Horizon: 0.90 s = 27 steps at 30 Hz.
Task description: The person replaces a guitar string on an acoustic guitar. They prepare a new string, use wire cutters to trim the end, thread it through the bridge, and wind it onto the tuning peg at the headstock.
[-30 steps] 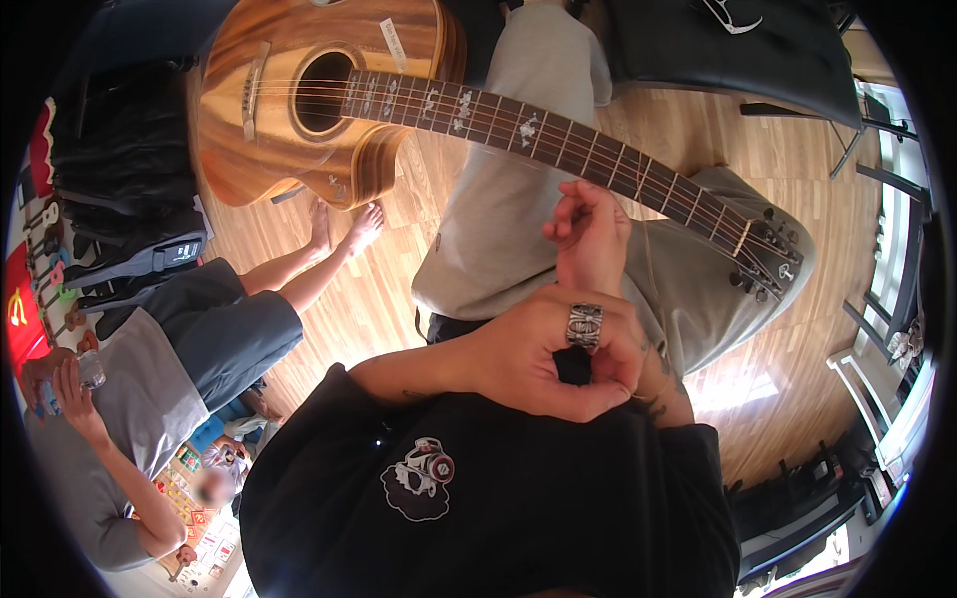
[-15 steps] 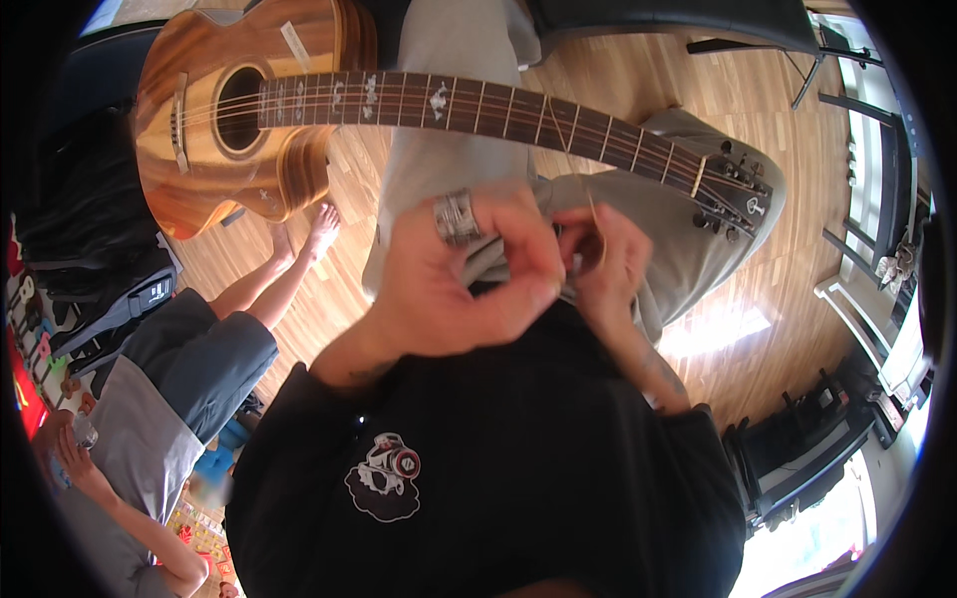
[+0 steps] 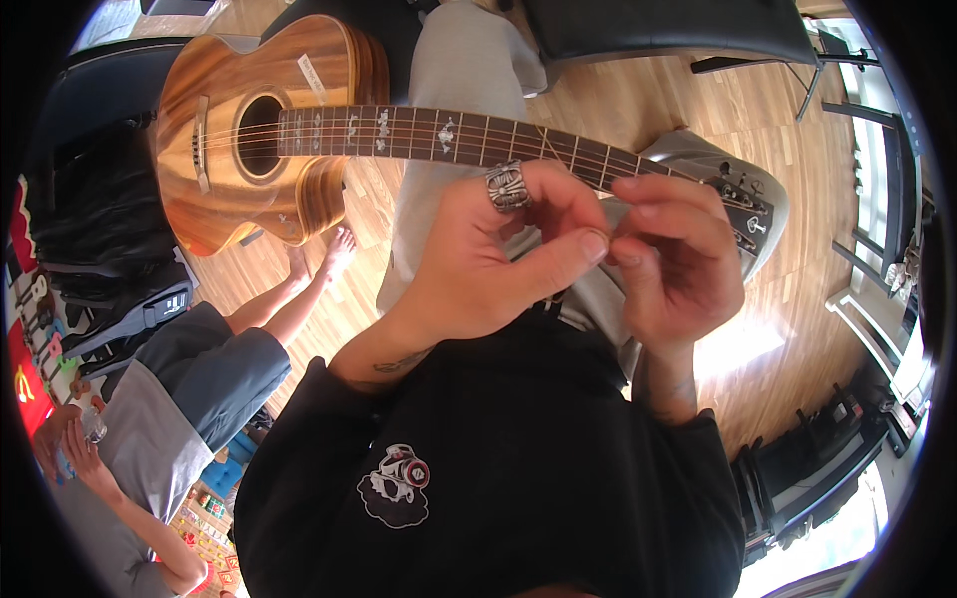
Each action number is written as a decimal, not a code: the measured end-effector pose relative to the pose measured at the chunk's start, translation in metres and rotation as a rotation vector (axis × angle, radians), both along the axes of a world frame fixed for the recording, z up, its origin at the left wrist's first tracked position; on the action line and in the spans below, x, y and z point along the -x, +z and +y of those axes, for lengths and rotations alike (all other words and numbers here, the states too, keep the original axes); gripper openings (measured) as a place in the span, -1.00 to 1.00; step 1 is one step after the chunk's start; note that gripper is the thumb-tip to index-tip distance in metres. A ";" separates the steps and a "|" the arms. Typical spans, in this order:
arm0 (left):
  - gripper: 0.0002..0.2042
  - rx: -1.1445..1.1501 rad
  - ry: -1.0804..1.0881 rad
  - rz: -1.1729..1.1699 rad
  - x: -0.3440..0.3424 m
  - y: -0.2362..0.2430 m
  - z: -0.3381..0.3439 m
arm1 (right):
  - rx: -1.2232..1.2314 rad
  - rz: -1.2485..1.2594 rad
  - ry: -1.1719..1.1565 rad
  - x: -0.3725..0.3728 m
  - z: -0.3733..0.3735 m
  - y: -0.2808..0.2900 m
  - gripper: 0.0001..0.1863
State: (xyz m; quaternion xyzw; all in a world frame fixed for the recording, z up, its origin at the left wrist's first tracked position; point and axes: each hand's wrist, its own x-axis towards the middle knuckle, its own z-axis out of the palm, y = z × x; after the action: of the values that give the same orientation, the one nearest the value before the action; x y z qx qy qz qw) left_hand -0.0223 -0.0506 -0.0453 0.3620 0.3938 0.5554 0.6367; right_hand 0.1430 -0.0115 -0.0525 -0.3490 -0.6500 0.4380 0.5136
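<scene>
My left hand (image 3: 503,259), with a wide silver ring, is pinched at thumb and forefinger, meeting the curled fingers of my right hand (image 3: 678,259) in front of me. A loose thin string (image 3: 549,145) runs from the fretboard down behind my hands; what my fingertips hold is too small to make out. The acoustic guitar (image 3: 181,171), streaked honey-brown wood, lies across my grey-trousered lap (image 3: 454,55), its body at the left and its neck (image 3: 404,135) reaching right to the dark headstock (image 3: 748,214), partly hidden by my right hand.
At the left, a person in grey (image 3: 150,419) sits with bare legs stretched out, holding a clear bottle (image 3: 92,424). Black bags (image 3: 100,219) lie behind. A black padded bench (image 3: 658,30) stands at top right, dark stands and frames (image 3: 807,468) along the right, over wooden flooring.
My hands have risen toward the neck and shifted right, my right hand turning with its fingers now beside my left fingertips. The guitar sits slightly lower in view than half a second ago.
</scene>
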 end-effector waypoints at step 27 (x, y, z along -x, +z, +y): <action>-0.76 -0.817 0.234 0.930 -0.003 0.001 0.041 | -0.309 -0.315 -0.127 -0.019 0.022 0.016 -0.78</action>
State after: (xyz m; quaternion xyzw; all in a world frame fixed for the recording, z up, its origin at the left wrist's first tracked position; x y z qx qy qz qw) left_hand -0.0190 -0.0094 -0.0445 0.7341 0.4225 0.5115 0.1444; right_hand 0.1618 0.0108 -0.0369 -0.3701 -0.7584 0.2402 0.4798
